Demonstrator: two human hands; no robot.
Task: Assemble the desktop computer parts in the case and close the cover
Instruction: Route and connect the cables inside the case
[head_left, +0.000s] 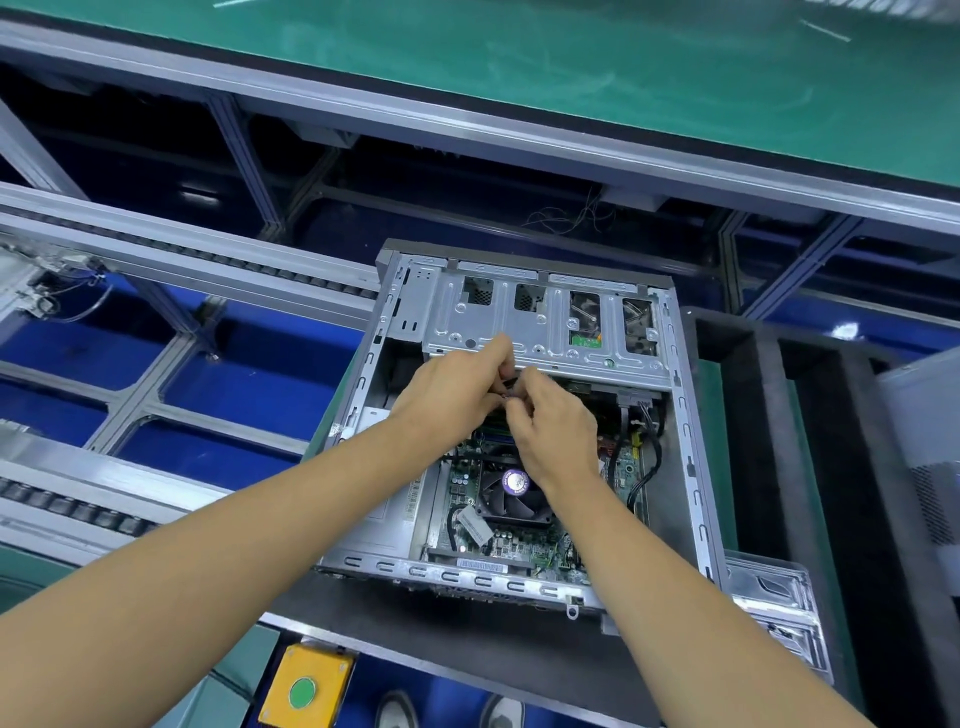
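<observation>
An open desktop case (691, 467) lies on its side on a dark pallet, its cover off. Inside I see the motherboard (467, 488) with a black CPU fan (511, 493) and a silver drive cage (540, 317) across the far end. My left hand (452, 387) and my right hand (553, 426) meet just under the drive cage edge. Both pinch a small dark cable connector (511, 387) between their fingertips. Black cables (647, 467) run down the right side of the case. The fingers hide most of the connector.
A yellow box with a green button (304, 691) sits at the near edge. Black foam trays (810, 441) and a grey panel (930, 447) stand to the right, a clear plastic piece (774, 597) beside the case. Roller conveyor rails (156, 249) run on the left, a green bench (519, 62) beyond.
</observation>
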